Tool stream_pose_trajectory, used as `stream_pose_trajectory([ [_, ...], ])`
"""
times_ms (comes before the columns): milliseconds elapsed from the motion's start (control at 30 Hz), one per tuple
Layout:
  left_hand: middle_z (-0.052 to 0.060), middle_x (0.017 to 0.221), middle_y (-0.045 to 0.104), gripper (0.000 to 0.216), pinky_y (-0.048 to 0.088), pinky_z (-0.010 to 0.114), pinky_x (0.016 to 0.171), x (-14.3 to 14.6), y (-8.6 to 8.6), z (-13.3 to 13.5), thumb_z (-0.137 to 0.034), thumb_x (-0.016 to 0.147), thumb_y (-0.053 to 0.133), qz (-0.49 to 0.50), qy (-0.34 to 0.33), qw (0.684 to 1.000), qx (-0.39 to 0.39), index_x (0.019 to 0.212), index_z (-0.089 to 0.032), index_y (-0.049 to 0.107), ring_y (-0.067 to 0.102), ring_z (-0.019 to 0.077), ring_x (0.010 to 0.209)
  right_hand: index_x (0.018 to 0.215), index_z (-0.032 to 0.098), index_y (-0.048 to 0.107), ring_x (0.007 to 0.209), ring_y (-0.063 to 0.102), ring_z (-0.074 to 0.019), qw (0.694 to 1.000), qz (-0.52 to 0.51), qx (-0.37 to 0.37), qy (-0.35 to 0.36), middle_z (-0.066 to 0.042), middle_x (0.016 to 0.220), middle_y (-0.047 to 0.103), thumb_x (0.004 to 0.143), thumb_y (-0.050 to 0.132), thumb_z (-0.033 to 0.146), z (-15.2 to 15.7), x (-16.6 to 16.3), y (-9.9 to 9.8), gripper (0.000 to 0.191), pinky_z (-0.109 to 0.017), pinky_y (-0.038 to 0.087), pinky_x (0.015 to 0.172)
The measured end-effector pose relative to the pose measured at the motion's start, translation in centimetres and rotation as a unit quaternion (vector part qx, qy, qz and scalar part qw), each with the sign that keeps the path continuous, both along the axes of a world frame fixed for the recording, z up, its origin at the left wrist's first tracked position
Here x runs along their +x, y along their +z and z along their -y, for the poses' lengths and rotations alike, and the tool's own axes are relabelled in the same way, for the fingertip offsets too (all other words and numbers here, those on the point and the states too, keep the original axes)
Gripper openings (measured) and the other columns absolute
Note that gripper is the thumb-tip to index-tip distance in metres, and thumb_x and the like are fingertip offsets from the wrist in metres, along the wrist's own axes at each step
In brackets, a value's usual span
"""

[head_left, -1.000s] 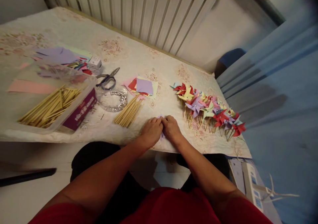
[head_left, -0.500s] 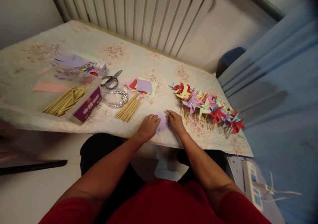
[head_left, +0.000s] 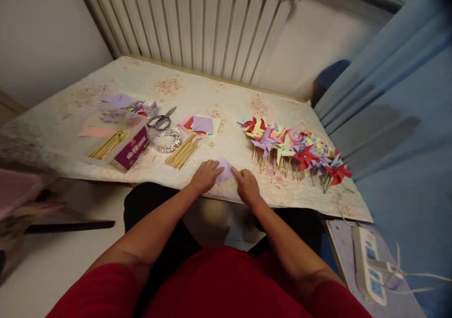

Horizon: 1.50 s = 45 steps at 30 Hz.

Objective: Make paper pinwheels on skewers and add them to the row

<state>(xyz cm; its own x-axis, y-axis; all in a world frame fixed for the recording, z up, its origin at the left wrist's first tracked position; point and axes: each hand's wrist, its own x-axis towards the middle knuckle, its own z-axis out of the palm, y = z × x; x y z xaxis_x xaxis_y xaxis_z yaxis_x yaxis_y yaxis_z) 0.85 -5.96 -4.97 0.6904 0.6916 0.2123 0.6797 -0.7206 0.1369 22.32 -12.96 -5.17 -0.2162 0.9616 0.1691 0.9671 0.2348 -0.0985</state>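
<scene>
A small purple paper square (head_left: 223,169) lies flat near the table's front edge. My left hand (head_left: 205,175) rests on its left side, fingers pressing the paper down. My right hand (head_left: 246,185) lies at its right side, with the index finger stretched onto the paper's lower right edge. Neither hand has lifted the paper off the cloth.
A heap of finished paper pinwheels (head_left: 294,151) lies to the right. Loose wooden sticks (head_left: 181,152), a stack of coloured paper squares (head_left: 202,124), scissors (head_left: 161,119), a clear round dish (head_left: 167,140) and a box of sticks (head_left: 122,145) lie to the left. A power strip (head_left: 369,264) sits lower right.
My hands were bunched together over the paper; they have parted and the purple square now lies spread flat between them. The view has tilted up and back.
</scene>
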Motion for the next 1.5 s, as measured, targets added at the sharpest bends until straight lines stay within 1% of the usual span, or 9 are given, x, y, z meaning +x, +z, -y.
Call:
stream_pose_trajectory([
  [233,0.014,0.135,0.052,0.044,0.039,0.044,0.098,0.1,0.1,0.2,-0.021,0.094,0.046,-0.023,0.004,1.000,-0.004,0.136,-0.028,0.057,0.046,0.0256,0.119,0.140,0.026,0.053,0.091,0.044,-0.0222,0.999,0.028,-0.019,0.006,-0.010,0.099,0.054,0.096,0.042,0.015,-0.3,-0.3,0.7,0.047,-0.033,0.035,0.081],
  [533,0.016,0.138,0.050,0.047,0.040,0.043,0.099,0.6,1.1,1.0,-0.016,0.094,0.041,-0.095,0.001,0.995,-0.005,0.140,-0.024,0.049,0.046,0.0252,0.123,0.140,0.021,0.051,0.094,0.045,-0.0246,0.998,0.048,-0.030,-0.010,-0.013,0.104,0.055,0.096,0.040,0.015,-0.1,-0.5,0.7,0.045,-0.036,0.035,0.080],
  [700,0.017,0.139,0.050,0.048,0.041,0.043,0.097,0.8,1.3,1.4,-0.014,0.093,0.040,-0.104,0.001,0.994,0.013,0.139,-0.021,0.049,0.046,0.0263,0.124,0.138,0.016,0.051,0.097,0.045,-0.0264,0.996,0.069,-0.041,-0.025,-0.016,0.106,0.055,0.095,0.040,0.014,0.1,-0.8,1.0,0.044,-0.038,0.036,0.079],
  [867,0.017,0.139,0.050,0.047,0.041,0.044,0.096,0.7,0.8,1.4,-0.015,0.093,0.039,-0.113,0.000,0.993,0.032,0.140,-0.021,0.048,0.047,0.0283,0.123,0.134,0.015,0.053,0.097,0.044,-0.0269,0.997,0.072,-0.018,-0.030,-0.015,0.106,0.055,0.094,0.043,0.014,0.5,-0.3,0.3,0.041,-0.038,0.036,0.080],
  [1000,0.017,0.139,0.050,0.048,0.041,0.043,0.095,0.6,0.5,1.2,-0.015,0.092,0.041,-0.106,-0.001,0.994,0.033,0.139,-0.021,0.049,0.047,0.0288,0.123,0.129,0.013,0.057,0.098,0.043,-0.0267,0.999,0.032,0.024,-0.035,-0.014,0.106,0.055,0.092,0.044,0.011,1.0,0.4,-0.9,0.039,-0.038,0.036,0.084],
  [1133,0.017,0.140,0.050,0.049,0.040,0.044,0.095,0.6,0.3,1.1,-0.014,0.092,0.041,-0.101,-0.005,0.994,0.036,0.140,-0.021,0.049,0.047,0.0291,0.123,0.138,0.008,0.048,0.099,0.043,-0.0266,0.997,-0.010,0.057,-0.043,-0.016,0.108,0.055,0.090,0.042,0.008,1.2,0.7,-1.5,0.048,-0.040,0.037,0.089],
  [1267,0.018,0.140,0.049,0.048,0.041,0.044,0.093,0.7,0.4,1.2,-0.016,0.093,0.039,-0.112,-0.004,0.993,0.045,0.140,-0.020,0.049,0.048,0.0304,0.122,0.149,0.018,0.039,0.095,0.045,-0.0265,0.999,0.022,0.027,-0.019,-0.014,0.105,0.054,0.091,0.041,0.008,0.6,0.5,-0.6,0.059,-0.038,0.038,0.082],
  [1367,0.018,0.140,0.050,0.048,0.041,0.044,0.093,0.7,0.4,1.2,-0.017,0.094,0.039,-0.121,-0.005,0.991,0.050,0.141,-0.019,0.048,0.048,0.0306,0.122,0.145,0.023,0.045,0.093,0.046,-0.0262,0.999,0.050,-0.002,-0.011,-0.013,0.103,0.054,0.091,0.043,0.011,0.1,0.2,0.2,0.055,-0.037,0.037,0.077],
  [1500,0.017,0.140,0.049,0.047,0.040,0.043,0.093,0.6,0.3,1.1,-0.018,0.094,0.039,-0.108,-0.005,0.993,0.044,0.140,-0.020,0.049,0.048,0.0296,0.122,0.138,0.021,0.053,0.092,0.046,-0.0264,0.998,0.061,-0.005,-0.013,-0.014,0.102,0.054,0.091,0.046,0.014,-0.1,0.0,0.4,0.048,-0.037,0.037,0.075],
])
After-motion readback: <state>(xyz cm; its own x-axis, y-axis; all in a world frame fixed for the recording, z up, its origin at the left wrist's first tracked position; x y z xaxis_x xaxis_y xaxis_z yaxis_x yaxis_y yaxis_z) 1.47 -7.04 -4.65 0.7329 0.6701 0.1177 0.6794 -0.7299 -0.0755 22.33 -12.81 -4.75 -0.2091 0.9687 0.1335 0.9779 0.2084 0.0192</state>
